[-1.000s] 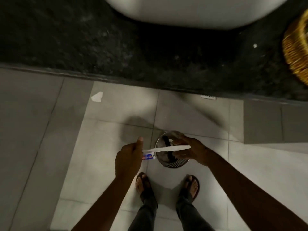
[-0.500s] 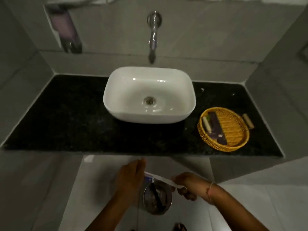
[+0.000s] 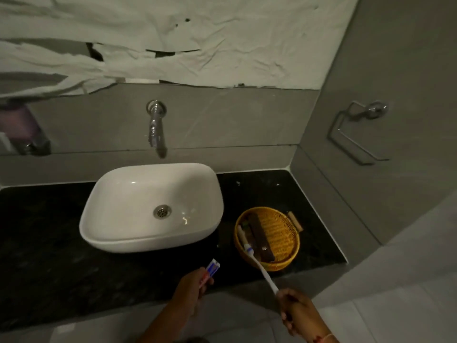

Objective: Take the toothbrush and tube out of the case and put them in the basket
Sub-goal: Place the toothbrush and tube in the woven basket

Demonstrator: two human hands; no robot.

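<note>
My right hand (image 3: 298, 309) grips the end of a white toothbrush (image 3: 262, 267); its head reaches over the near rim of the round yellow wicker basket (image 3: 288, 233) on the black counter. A small red, white and blue tube (image 3: 210, 269) stands up from my left hand (image 3: 190, 292), over the counter's front part, left of the basket. A dark flat case (image 3: 262, 237) and a pale stick lie inside the basket. The bin seen earlier is out of view.
A white basin (image 3: 123, 219) sits on the black counter (image 3: 49, 243) under a chrome wall tap (image 3: 156, 129). A metal holder (image 3: 356, 134) hangs on the right wall. Crumpled white paper covers the mirror above.
The view has lifted from the floor and bin to the counter. Both hands have risen and parted: the right one carried the toothbrush to the basket, the left one holds the tube over the counter.
</note>
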